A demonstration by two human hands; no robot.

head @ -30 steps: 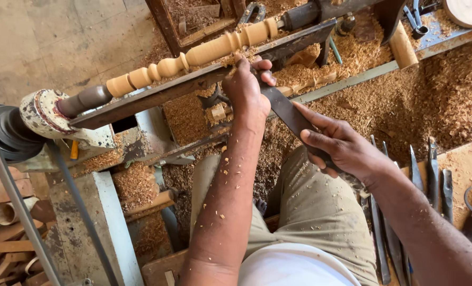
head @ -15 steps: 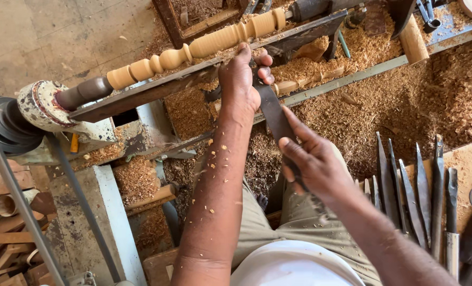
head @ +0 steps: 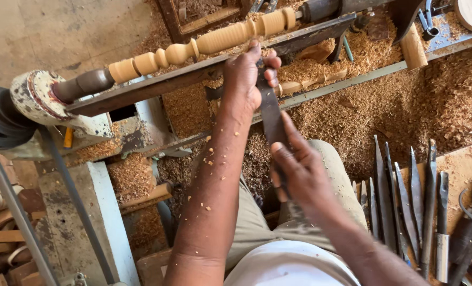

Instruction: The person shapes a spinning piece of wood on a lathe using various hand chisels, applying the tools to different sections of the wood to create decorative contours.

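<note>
Chisel work is under way: a long dark flat steel turning chisel [head: 272,117] is clamped at its handle by the right hand [head: 299,172], steadied on the rust-brown metal tool rest [head: 193,74] by the left hand [head: 246,74] (fingers wrapped over the blade). Its tip meets the pale turned wooden spindle [head: 214,39] on the lathe; shaping seems midway, calling for steady pressure.

Turned wooden spindle [head: 204,42], pale, beaded, mounted on a lathe from 9 to 12 o'clock. Left hand [head: 249,74] presses a flat dark chisel [head: 270,114] onto the tool rest [head: 193,79] below the spindle; right hand [head: 299,172] grips the chisel's lower end at centre. Row of spare chisels [head: 400,201] at 4 o'clock, sawdust [head: 395,106] at 2 o'clock.
</note>
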